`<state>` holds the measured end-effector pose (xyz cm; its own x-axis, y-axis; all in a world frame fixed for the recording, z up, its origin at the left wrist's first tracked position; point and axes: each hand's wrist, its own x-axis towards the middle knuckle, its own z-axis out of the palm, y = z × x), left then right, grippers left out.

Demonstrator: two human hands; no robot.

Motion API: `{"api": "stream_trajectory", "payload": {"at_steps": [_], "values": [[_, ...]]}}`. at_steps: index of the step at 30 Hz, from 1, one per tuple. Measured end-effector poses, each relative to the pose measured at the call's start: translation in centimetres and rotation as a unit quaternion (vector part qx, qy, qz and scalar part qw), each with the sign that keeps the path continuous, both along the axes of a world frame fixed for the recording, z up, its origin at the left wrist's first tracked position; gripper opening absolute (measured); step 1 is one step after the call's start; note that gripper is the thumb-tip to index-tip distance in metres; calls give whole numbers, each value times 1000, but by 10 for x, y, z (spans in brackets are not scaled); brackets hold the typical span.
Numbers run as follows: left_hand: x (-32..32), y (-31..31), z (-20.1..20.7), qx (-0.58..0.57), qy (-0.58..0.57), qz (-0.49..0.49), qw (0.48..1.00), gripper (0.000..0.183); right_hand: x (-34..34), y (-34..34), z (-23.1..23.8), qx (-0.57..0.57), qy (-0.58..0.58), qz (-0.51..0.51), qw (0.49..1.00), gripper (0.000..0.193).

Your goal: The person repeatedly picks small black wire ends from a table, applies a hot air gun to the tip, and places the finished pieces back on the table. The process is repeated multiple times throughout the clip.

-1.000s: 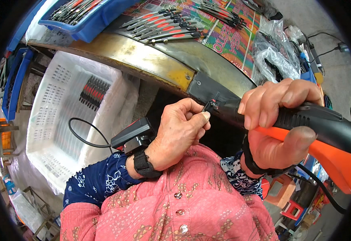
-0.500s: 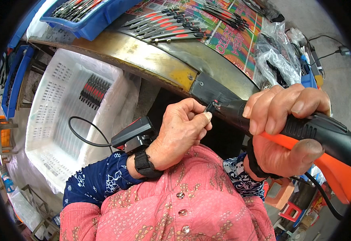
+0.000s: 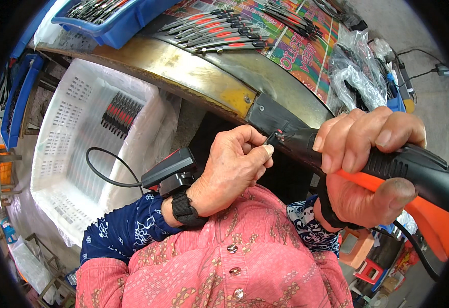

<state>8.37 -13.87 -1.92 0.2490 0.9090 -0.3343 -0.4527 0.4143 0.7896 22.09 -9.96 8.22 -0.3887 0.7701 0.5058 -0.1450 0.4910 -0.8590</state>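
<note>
Metal-edged table (image 3: 183,62); ribbed black-and-orange tool (image 3: 414,163); small dark piece (image 3: 272,138), pinched.

Thin dark part (image 3: 273,137) mostly hid. by L hand (image 3: 239,160), kind unclear. Blk/orange plastic tool (image 3: 423,172) cut @ R rim. Blue rect. plastic bin (image 3: 119,35), far L, cut @ top.

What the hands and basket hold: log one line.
left hand: pinching small dark piece | right hand: holding black-and-orange tool | white basket: pens inside
</note>
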Motion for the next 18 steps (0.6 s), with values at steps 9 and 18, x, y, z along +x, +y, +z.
{"api": "stream_trajectory", "payload": {"at_steps": [9, 18], "values": [[4, 0, 0, -4, -15, 34, 999, 7, -9, 1, 8, -25, -56, -14, 998, 41], [6, -2, 1, 22, -6, 67, 997, 5, -8, 6, 15, -10, -158, -24, 987, 35]]}}
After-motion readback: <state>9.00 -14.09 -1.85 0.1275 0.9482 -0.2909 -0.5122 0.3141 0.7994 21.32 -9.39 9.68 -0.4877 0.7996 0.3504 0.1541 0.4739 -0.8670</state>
